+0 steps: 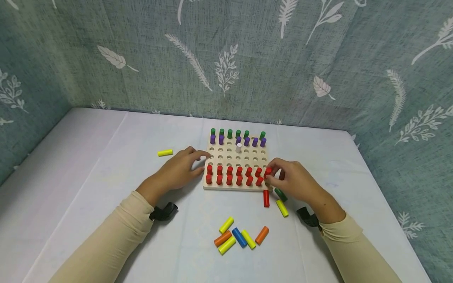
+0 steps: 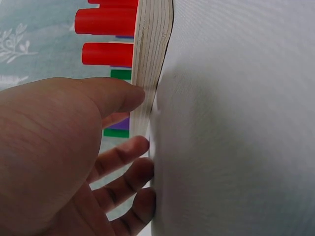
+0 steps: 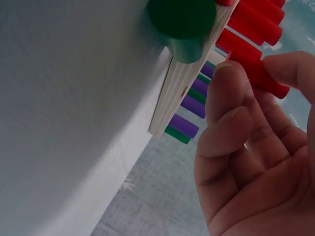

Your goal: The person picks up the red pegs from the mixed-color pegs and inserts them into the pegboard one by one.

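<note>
A wooden peg board (image 1: pixel 236 188) lies on the table with two near rows of red pegs (image 1: pixel 229 180). Toward its far edge stand green pegs (image 1: pixel 230 133) and purple pegs (image 1: pixel 246 141), with one white peg (image 1: pixel 238 148) in front of them. My right hand (image 1: pixel 295 179) pinches a red peg (image 3: pixel 258 73) between thumb and fingers at the right end of the second red row. My left hand (image 1: pixel 178 169) rests at the board's left side, its fingers loosely extended. In the left wrist view the thumb (image 2: pixel 118 96) lies against the board's side edge.
Loose by the board's near right corner lie a red peg (image 1: pixel 266 198), a green peg (image 1: pixel 281 195) and a yellow peg (image 1: pixel 282 208). Nearer are a blue peg (image 1: pixel 239 237), orange pegs (image 1: pixel 262 235) and several yellow ones. Another yellow peg (image 1: pixel 165 153) lies left. A patterned curtain (image 1: pixel 226 59) hangs behind.
</note>
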Available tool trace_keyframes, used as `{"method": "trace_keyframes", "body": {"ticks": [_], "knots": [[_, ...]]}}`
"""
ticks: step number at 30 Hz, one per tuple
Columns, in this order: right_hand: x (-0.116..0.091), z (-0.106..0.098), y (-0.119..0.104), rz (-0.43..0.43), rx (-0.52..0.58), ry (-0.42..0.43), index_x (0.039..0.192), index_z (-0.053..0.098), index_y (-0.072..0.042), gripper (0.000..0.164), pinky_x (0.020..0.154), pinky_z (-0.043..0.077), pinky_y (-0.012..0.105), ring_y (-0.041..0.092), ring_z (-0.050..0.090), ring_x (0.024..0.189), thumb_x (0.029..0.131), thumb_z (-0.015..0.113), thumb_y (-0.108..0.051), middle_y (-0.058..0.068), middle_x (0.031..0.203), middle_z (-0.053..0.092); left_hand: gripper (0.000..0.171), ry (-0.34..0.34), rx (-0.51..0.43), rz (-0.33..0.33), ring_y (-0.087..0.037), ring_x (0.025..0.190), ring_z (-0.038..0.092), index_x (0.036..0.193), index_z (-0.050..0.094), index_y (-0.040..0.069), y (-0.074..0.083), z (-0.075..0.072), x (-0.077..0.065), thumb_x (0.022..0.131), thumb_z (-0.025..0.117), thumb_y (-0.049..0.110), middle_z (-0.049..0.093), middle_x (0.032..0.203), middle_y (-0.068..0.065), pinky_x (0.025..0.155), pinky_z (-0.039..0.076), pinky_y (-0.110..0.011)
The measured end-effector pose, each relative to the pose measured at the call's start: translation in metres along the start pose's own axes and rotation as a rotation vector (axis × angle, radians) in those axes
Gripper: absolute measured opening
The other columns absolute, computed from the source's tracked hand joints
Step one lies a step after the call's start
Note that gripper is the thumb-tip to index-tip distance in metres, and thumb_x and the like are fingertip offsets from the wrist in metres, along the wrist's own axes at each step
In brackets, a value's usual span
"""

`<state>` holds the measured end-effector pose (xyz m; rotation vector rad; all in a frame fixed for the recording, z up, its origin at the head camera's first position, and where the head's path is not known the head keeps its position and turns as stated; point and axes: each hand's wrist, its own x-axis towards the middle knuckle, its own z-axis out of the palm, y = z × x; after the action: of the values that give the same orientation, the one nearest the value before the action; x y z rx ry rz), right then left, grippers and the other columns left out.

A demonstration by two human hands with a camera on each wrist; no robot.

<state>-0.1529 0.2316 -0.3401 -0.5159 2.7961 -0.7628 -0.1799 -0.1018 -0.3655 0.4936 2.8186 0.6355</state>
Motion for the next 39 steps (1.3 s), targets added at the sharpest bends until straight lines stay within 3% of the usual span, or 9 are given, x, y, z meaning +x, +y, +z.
{"method": "trace_keyframes", "body": {"ticks": [12, 39], "knots": [[0.0028, -0.0006, 0.0011, 0.057, -0.032, 0.0, 0.111, 0.067, -0.014, 0.021, 0.062, 0.05, 0.026, 0.014, 0.056, 0.074, 0.092, 0.073, -0.022, 0.002, 0.096, 0.072, 0.049, -0.004, -0.003, -0.003, -0.027, 0.115, 0.058, 0.142, 0.054, 0.027, 0.0008, -0.0026, 0.001, 0.095, 0.068, 0.028, 0.058, 0.126, -0.01, 0.095, 0.053, -0.048], [0.0032, -0.0001, 0.0019, 0.073, -0.03, 0.005, 0.109, 0.069, -0.015, 0.018, 0.065, 0.049, 0.027, 0.015, 0.056, 0.075, 0.092, 0.073, -0.022, 0.002, 0.099, 0.072, 0.05, -0.009, 0.003, 0.005, -0.027, 0.114, 0.058, 0.142, 0.054, 0.027, 0.0004, -0.0036, -0.0005, 0.095, 0.068, 0.028, 0.058, 0.126, -0.01, 0.094, 0.053, -0.048]]}}
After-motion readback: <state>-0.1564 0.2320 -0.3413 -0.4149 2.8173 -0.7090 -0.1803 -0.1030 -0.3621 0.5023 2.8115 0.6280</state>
